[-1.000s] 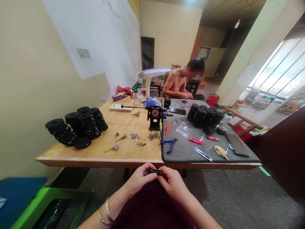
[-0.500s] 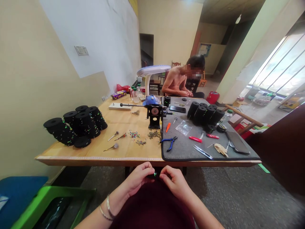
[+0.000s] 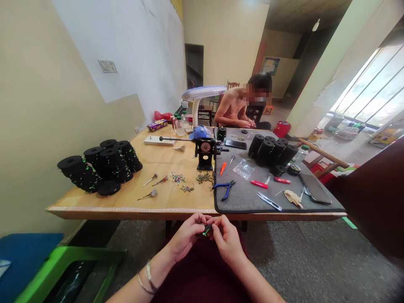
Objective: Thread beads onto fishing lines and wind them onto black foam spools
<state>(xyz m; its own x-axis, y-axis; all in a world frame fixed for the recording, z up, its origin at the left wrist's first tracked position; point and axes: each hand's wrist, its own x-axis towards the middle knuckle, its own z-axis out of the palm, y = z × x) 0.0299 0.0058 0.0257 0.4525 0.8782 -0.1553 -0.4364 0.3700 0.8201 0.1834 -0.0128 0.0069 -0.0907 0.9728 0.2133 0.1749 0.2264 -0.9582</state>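
Just beyond my lap, in front of the table edge, my left hand (image 3: 191,234) pinches a small black foam spool (image 3: 207,228) with bright green bits on it. My right hand (image 3: 226,236) has its fingers closed at the spool's right side, and the two hands nearly meet. Fingers cover much of the spool, and any thin line on it is too fine to see. Beyond the hands, on the table, lie blue-handled pliers (image 3: 226,189), silver thread snips (image 3: 269,201) and an orange-handled tool (image 3: 223,169).
Stacked black foam spools (image 3: 115,162) stand on the left of the wooden table (image 3: 126,198); more sit on the grey mat (image 3: 240,200). A black winding device (image 3: 205,152), small beads (image 3: 178,178) and a lamp (image 3: 203,91) are in the middle. Another person (image 3: 235,107) sits opposite.
My right hand has moved left to meet the spool, closing the gap between the hands. The left hand has shifted slightly right, and more of the spool's dark edge shows.
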